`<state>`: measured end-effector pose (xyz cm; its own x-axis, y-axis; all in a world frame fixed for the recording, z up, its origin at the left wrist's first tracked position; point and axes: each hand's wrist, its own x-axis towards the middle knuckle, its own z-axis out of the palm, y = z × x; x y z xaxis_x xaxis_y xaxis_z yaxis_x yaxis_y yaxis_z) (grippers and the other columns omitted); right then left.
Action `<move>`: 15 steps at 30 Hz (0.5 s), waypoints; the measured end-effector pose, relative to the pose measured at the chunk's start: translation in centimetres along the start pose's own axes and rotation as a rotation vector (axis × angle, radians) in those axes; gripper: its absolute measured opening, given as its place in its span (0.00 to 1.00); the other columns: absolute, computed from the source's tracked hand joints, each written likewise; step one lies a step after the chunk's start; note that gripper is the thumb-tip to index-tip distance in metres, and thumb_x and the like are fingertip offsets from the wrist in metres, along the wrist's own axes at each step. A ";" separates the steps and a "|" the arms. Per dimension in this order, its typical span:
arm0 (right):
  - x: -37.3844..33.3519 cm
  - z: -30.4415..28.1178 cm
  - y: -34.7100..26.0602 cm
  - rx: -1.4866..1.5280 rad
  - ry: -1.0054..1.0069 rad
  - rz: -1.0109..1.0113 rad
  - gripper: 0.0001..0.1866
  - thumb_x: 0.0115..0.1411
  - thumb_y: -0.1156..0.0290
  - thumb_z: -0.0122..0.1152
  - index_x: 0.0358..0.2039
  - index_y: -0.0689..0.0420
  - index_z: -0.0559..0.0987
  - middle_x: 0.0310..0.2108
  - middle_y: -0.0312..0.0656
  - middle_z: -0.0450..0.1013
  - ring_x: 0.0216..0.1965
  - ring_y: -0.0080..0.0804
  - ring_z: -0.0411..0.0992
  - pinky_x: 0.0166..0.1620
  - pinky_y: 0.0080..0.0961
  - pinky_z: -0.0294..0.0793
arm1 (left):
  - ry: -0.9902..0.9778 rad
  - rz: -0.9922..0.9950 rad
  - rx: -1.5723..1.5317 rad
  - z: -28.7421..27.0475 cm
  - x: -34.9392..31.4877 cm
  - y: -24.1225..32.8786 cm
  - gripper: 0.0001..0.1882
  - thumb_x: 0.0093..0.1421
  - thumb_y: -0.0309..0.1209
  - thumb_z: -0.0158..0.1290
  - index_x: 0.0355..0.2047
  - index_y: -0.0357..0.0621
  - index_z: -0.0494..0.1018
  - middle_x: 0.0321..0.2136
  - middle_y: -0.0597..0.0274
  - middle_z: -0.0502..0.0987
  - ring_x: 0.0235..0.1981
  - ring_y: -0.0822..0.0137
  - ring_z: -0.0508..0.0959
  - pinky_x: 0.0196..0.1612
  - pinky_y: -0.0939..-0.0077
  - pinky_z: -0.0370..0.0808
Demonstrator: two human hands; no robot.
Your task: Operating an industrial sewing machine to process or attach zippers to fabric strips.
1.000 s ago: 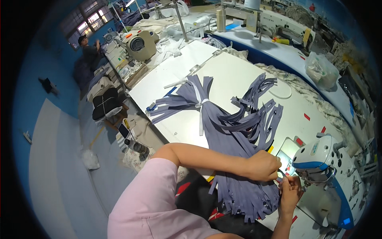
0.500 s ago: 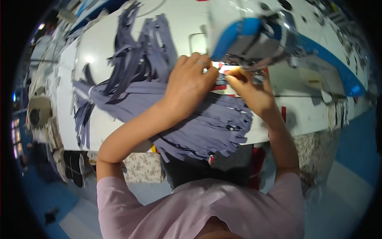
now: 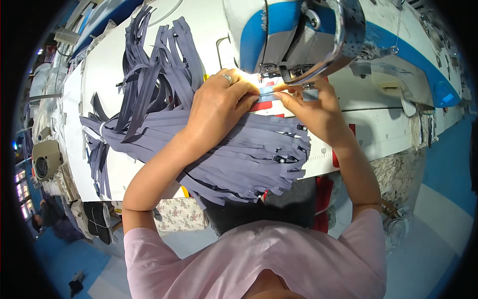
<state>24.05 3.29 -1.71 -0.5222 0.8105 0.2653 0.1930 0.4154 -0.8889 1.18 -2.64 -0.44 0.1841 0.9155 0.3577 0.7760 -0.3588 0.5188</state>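
My left hand and my right hand meet under the head of a sewing machine, beside its lit needle area. Between their fingertips lies a short grey-blue strip, which looks like zipper tape. Thumb and fingers of each hand are pinched on one end of it. Beneath my left wrist and forearm spreads a bundle of grey-purple zippers, tied near its left end with a white band. Small dark sliders show at its frayed right end. My fingers partly hide the strip.
More loose zippers lie beyond the bundle at the back left. The white table carries red markers and a ruler scale near its front edge. A floral cloth shows below the table, and pale cloth scraps hang at the right.
The view has shifted, so the machine and bundle appear slightly farther left. My hands remain at the needle area, and the strip between them now shows more clearly.
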 end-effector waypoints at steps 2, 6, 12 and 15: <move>-0.1 0.7 0.0 0.059 0.025 0.034 0.09 0.61 0.76 0.68 0.36 0.60 0.75 0.28 0.32 0.71 0.26 0.18 0.65 0.30 0.20 0.67 | 0.015 0.013 0.001 0.0 0.2 -0.1 0.05 0.55 0.28 0.65 0.31 0.44 0.80 0.30 0.57 0.75 0.34 0.54 0.78 0.36 0.59 0.76; 0.8 1.4 0.0 -0.043 0.057 -0.060 0.10 0.60 0.75 0.70 0.40 0.58 0.78 0.28 0.37 0.74 0.26 0.27 0.72 0.33 0.23 0.72 | 0.065 0.041 -0.012 0.4 0.9 -0.9 0.06 0.55 0.28 0.65 0.31 0.43 0.79 0.30 0.56 0.75 0.34 0.53 0.78 0.35 0.59 0.76; 2.0 0.3 -0.7 -0.767 -0.338 0.073 0.19 0.65 0.70 0.62 0.56 0.51 0.75 0.48 0.33 0.73 0.50 0.26 0.70 0.49 0.30 0.73 | 0.005 0.065 0.029 0.0 1.6 -2.2 0.08 0.56 0.28 0.64 0.31 0.39 0.77 0.31 0.56 0.75 0.35 0.53 0.77 0.36 0.59 0.76; 2.1 0.5 0.0 -0.841 -0.363 0.034 0.20 0.61 0.70 0.63 0.55 0.51 0.76 0.50 0.34 0.73 0.53 0.31 0.71 0.50 0.35 0.74 | -0.008 0.080 0.089 -0.3 1.4 -2.3 0.08 0.56 0.27 0.64 0.30 0.37 0.76 0.32 0.55 0.75 0.36 0.52 0.77 0.36 0.59 0.76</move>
<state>22.51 4.75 -1.35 -0.7064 0.7077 -0.0161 0.6803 0.6724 -0.2915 -0.54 -0.59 -0.96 0.2522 0.8859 0.3894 0.8088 -0.4139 0.4178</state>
